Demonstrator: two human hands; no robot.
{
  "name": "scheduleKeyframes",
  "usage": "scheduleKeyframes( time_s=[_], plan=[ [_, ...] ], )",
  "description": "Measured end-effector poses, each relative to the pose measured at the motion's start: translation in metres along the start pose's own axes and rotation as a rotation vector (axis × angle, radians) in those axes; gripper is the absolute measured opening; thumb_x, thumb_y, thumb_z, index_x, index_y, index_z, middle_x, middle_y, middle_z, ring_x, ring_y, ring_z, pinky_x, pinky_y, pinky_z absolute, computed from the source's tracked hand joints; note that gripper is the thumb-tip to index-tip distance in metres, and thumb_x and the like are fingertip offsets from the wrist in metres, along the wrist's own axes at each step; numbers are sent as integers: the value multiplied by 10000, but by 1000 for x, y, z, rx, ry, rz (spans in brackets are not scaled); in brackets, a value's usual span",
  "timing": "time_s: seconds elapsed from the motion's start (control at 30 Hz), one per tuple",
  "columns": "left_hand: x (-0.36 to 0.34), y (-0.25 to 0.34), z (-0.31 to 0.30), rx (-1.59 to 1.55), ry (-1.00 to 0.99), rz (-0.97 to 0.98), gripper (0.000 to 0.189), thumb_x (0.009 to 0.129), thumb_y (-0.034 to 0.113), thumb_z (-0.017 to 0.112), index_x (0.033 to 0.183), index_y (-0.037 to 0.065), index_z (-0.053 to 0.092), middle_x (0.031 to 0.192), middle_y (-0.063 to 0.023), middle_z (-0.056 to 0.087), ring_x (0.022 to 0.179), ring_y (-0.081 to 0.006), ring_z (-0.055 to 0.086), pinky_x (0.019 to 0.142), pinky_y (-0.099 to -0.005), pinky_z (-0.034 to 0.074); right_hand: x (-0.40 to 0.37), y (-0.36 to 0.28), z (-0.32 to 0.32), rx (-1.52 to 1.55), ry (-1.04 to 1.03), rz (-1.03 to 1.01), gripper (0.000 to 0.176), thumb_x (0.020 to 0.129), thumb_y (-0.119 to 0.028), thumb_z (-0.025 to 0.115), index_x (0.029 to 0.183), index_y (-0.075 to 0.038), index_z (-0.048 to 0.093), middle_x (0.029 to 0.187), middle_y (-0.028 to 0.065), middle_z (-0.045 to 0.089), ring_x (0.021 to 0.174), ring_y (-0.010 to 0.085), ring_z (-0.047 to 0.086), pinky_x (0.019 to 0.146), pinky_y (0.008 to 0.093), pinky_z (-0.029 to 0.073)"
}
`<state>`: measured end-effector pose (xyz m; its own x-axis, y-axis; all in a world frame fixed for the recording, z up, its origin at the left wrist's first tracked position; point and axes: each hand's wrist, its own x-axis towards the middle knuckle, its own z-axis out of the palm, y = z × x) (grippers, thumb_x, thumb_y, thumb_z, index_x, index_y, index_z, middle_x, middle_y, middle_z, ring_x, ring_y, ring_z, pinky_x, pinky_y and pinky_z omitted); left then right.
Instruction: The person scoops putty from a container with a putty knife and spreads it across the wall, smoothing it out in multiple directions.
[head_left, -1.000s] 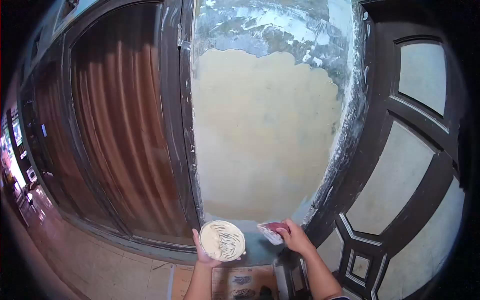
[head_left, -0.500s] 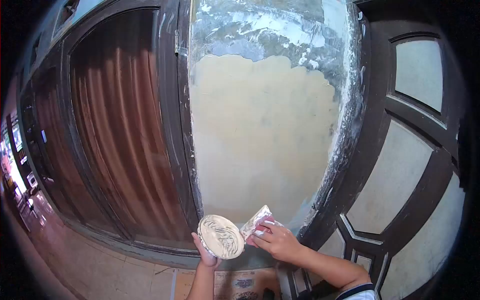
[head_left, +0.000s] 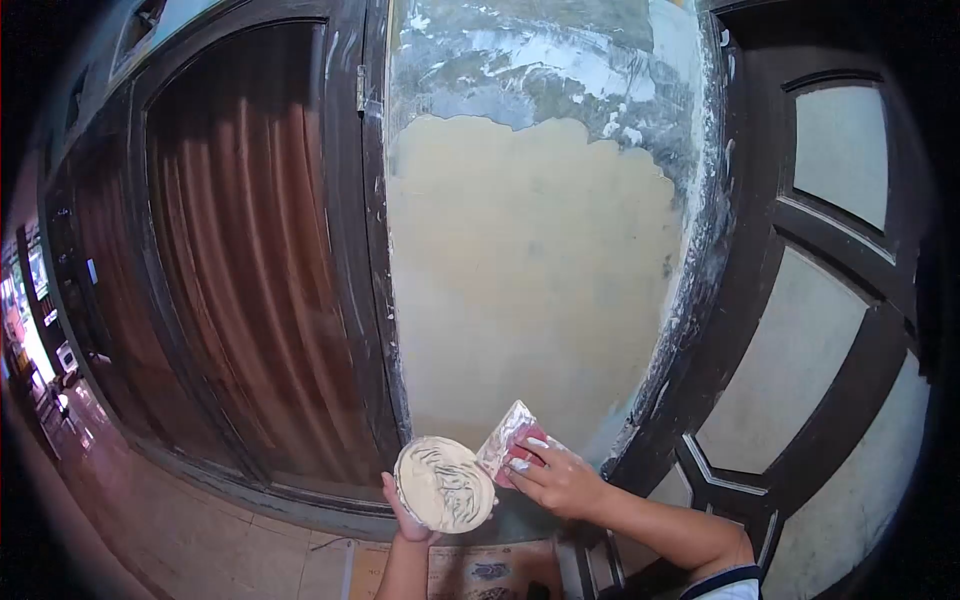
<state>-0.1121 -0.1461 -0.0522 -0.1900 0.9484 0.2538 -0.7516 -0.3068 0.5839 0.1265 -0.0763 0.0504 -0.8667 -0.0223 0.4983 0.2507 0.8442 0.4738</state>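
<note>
My left hand (head_left: 411,520) holds a round dish of cream-coloured paste (head_left: 445,485) from below, its surface marked with ridges. In my right hand (head_left: 552,478) is a flat, paste-smeared scraper with a reddish grip (head_left: 512,440), its lower left edge at the dish's right rim. White paste is on the fingers of my right hand. Behind both hands stands a wall panel (head_left: 530,270), coated smooth and beige over most of its height, with rough grey and white patches (head_left: 560,70) at the top.
A dark-framed glass panel with a reddish-brown curtain (head_left: 245,220) stands to the left. At the right is a dark wooden door with pale panels (head_left: 790,370). Printed cardboard (head_left: 490,570) lies on the tiled floor (head_left: 240,545) below.
The scraper has tilted and shifted slightly left at the dish's rim. My left hand and the dish sit slightly lower in view, and the dish faces up a little differently.
</note>
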Motion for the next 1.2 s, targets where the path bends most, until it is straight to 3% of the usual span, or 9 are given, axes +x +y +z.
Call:
scheduleKeyframes(
  time_s=[0.1,0.2,0.4,0.47,0.6,0.73,0.93,1.03,1.2],
  plan=[
    [0,-7,-12,-142,-41,-56,1060,885,894,335,1555,75,393,1491,-231,514,1247,-497,580,895,-733,542,-1,2,-3,30,9,21,313,806,-183,677,1088,-65,741,1133,81,702,1201,363,642,908,470,606],
    [8,-24,-34,-134,44,21,1057,886,890,343,1554,72,397,1489,-234,515,1253,-486,580,905,-712,550,-3,5,-4,30,14,28,319,809,-174,673,1100,-64,740,1142,85,705,1223,369,635,903,466,603],
    [-7,9,17,-707,-283,-140,1074,893,877,367,1536,18,422,1493,-242,525,1272,-458,581,999,-652,522,-1,12,-12,146,102,88,354,802,-171,712,1137,-61,744,1170,98,720,1239,375,629,957,469,579],
    [-5,5,10,-511,-216,-107,1077,893,871,384,1532,4,422,1497,-252,520,1280,-458,575,1029,-628,512,-1,15,-13,250,171,157,401,764,-107,754,1162,-55,744,1188,111,727,1243,376,628,1017,477,548],
    [-5,11,27,-856,-240,-204,1089,871,885,405,1546,30,409,1513,-264,494,1275,-517,555,937,-752,502,-3,13,-5,452,267,298,467,709,89,698,1157,-35,748,1174,126,744,1230,382,639,1058,478,521],
    [10,4,23,-748,-342,-270,1111,832,917,421,1578,97,371,1559,-262,434,1260,-605,516,795,-895,430,0,23,-3,514,364,358,459,717,126,673,1142,-28,749,1127,124,758,1204,372,658,1037,461,533],
    [55,1,57,-791,-491,-228,1212,777,970,406,1611,102,271,1562,-317,377,1242,-688,477,885,-840,466,22,80,-17,413,422,323,401,726,74,683,1097,-57,762,1027,88,773,1025,318,726,898,400,564],
    [76,8,76,-749,-507,-202,1241,753,990,408,1610,102,272,1547,-342,379,1215,-707,485,887,-816,486,40,114,-32,193,373,376,277,786,2,692,1031,-112,750,917,24,736,825,259,668,734,381,427],
    [116,22,82,-676,-500,-159,1336,685,1013,467,1607,71,255,1542,-369,357,1240,-712,457,892,-851,455,95,183,-71,249,328,366,195,869,-51,695,1053,-97,652,994,48,666,963,266,610,866,415,375]
  ],
)
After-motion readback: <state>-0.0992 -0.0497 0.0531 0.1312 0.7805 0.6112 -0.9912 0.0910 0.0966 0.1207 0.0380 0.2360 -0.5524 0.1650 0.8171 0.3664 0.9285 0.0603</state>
